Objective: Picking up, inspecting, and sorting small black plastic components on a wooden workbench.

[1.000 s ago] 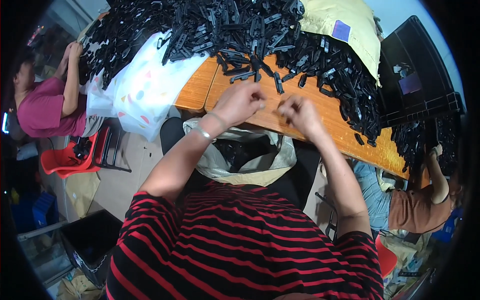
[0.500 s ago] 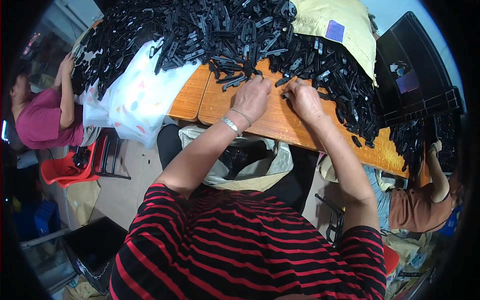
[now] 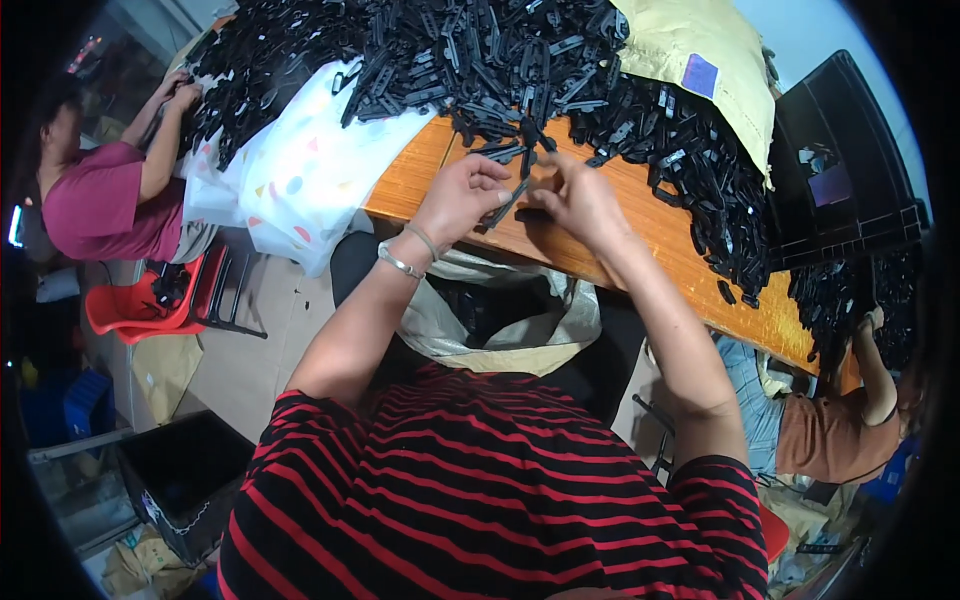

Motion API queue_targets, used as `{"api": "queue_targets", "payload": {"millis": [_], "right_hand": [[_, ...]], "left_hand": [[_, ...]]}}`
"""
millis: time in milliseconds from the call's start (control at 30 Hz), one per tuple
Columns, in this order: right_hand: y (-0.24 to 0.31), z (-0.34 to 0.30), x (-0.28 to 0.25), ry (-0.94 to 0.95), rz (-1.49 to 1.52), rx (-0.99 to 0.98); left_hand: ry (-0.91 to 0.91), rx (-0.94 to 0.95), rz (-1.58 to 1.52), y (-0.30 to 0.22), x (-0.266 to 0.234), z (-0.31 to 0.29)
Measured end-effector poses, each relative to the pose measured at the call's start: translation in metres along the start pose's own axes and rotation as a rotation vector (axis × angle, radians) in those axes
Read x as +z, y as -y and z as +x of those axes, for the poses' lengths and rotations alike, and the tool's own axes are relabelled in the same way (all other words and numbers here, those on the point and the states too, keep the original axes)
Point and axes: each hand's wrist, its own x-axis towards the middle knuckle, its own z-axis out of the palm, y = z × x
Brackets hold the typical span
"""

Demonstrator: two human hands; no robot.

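My left hand (image 3: 462,198) pinches a narrow black plastic part (image 3: 507,208) between thumb and fingers, above the near edge of the wooden table (image 3: 590,235). Facing it, a short distance to the right, is my right hand (image 3: 582,203). Its fingers are bent and smeared by motion, so what they hold, if anything, does not show. Just beyond both hands, a few black parts lie at the edge of a large heap of black plastic parts (image 3: 470,60). Below the table edge, an open pale sack (image 3: 440,325) with dark contents sits at my lap.
White patterned plastic sheeting (image 3: 310,185) hangs over the table's left side. A yellowish sack (image 3: 690,40) lies on the heap, beside a black bin (image 3: 850,140). Co-workers sit at left (image 3: 110,205) and right (image 3: 835,430). A red chair (image 3: 130,310) and black box (image 3: 190,470) stand left.
My left hand has drawn back toward me and left, and now shows a narrow black part. My right hand has shifted slightly left and nearer. The whole view has shifted slightly.
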Motion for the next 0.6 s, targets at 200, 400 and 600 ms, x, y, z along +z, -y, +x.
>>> {"api": "queue_targets", "payload": {"millis": [200,400,600], "right_hand": [[0.0,-0.005,-0.02,0.114,0.42,-0.017],[-0.025,-0.018,-0.006,0.177,0.677,0.312],[-0.027,-0.018,-0.002,0.241,0.708,0.478]], "left_hand": [[0.11,-0.015,-0.053,-0.013,0.014,0.008],[0.027,0.032,0.192,0.006,0.017,0.0],[-0.084,0.021,0.393,0.009,0.023,0.001]]}}
